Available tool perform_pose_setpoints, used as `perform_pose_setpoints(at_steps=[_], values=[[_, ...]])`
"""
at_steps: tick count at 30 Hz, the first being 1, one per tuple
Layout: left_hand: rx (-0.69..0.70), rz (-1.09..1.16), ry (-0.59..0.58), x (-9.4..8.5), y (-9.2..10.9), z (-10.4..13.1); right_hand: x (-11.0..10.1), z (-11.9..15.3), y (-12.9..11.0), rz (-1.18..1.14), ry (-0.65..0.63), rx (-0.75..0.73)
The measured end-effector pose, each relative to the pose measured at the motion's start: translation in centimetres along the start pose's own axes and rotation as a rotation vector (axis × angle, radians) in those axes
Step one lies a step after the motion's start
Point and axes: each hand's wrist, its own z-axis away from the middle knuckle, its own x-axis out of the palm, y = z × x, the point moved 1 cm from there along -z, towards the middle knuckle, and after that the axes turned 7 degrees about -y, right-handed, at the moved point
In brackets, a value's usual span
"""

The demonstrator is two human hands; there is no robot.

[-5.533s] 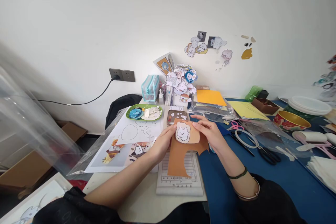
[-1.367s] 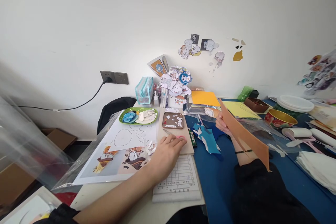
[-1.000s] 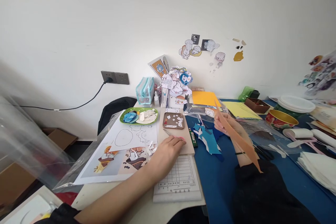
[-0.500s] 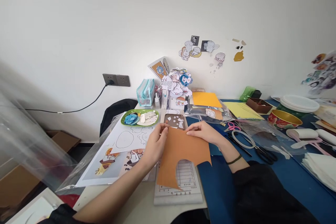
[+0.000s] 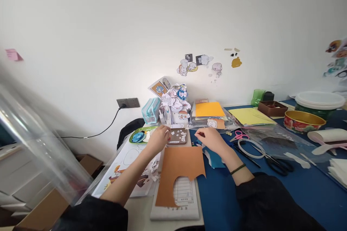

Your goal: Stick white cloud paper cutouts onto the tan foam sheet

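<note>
Orange paper (image 5: 183, 161) now lies released on notepad (image 5: 176, 214) | left hand (image 5: 158, 139), right hand (image 5: 211, 140) freed | fingers curled; cannot tell whether pinching anything

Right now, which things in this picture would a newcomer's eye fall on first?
Probably the large orange-brown sheet with a curved cut-out, lying over the white printed pad in the lower middle. Just beyond its top edge, the bare left hand and bare right hand are apart. Next, perhaps the bright orange rectangular sheet near the wall and the round red-and-gold patterned bowl on the right.
</note>
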Motion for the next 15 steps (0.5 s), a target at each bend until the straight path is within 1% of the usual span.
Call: perform_pose_setpoints(at_steps=[4, 7, 10, 15], values=[[-0.108, -0.109, -0.076, 1.5, -1.1, -3.5, 0.0, -0.1, 0.4, 0.088, 0.012, 0.023], [-0.142, -0.157, -0.144, 2.5, -1.5, -4.8, -0.2, -0.1, 0.4, 0.138, 0.015, 0.028], [-0.161, -0.188, -0.174, 3.0, -1.4, -4.9, -0.4, -0.1, 0.3, 0.176, 0.018, 0.032], [-0.163, -0.194, -0.186, 3.1, -0.6, -3.9, -0.5, -0.2, 0.4, 0.215, 0.012, 0.027]])
